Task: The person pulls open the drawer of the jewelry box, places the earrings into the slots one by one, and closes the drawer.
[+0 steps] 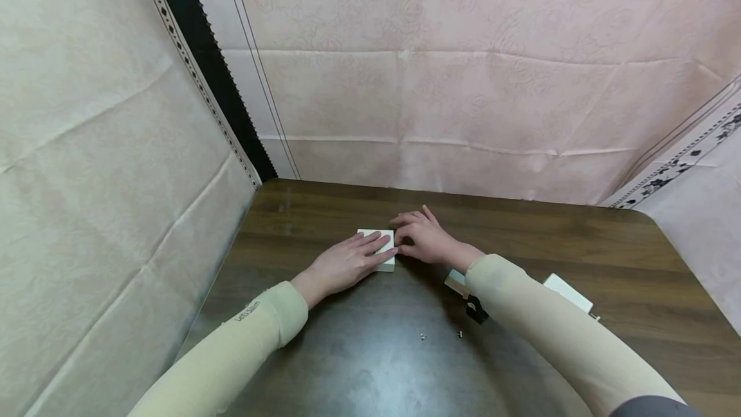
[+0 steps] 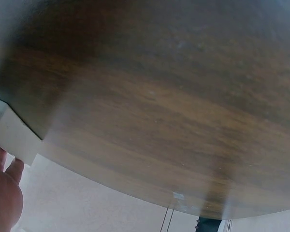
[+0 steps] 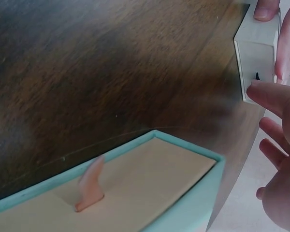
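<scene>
Resting straight fingers across one white box on the table, the left hand extends from a sleeve whose lettering seems to read "Let's Slim". The right hand touches the box's end by one black tab; whether it pinches I cannot tell. Two small metal bits, one mint-green box and another white object lie rightward.

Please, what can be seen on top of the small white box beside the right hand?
The left hand rests its fingers across the top of the small white box. White surface shows along the far edge; whatever is under the fingers is covered.
</scene>
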### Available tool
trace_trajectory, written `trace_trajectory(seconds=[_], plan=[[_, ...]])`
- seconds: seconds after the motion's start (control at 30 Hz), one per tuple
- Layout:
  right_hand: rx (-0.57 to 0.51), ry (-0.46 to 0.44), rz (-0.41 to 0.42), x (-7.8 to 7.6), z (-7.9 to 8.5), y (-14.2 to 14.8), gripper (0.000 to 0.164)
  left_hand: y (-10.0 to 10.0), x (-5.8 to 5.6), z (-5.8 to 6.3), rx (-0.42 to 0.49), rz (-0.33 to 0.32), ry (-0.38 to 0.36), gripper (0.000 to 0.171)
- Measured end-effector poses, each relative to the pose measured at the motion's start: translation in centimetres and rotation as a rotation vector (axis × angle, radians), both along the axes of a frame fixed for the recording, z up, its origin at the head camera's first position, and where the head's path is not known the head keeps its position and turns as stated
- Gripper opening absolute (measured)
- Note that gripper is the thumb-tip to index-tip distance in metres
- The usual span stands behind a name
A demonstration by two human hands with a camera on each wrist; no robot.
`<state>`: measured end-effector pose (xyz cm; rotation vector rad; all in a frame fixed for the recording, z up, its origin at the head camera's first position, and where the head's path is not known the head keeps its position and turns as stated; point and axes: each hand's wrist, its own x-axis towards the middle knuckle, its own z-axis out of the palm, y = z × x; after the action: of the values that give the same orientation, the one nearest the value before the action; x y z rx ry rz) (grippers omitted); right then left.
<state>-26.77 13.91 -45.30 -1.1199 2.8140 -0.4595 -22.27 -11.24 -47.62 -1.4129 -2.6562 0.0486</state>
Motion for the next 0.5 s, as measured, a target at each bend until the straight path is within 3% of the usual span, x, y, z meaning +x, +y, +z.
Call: trace_trajectory(seconds=[0.5], plan=[[0.012,-0.004,-0.006,0.23,0.13,-0.25,0.019,-0.05,-0.25,-0.15,0.007,-0.01,0.001,0.057]])
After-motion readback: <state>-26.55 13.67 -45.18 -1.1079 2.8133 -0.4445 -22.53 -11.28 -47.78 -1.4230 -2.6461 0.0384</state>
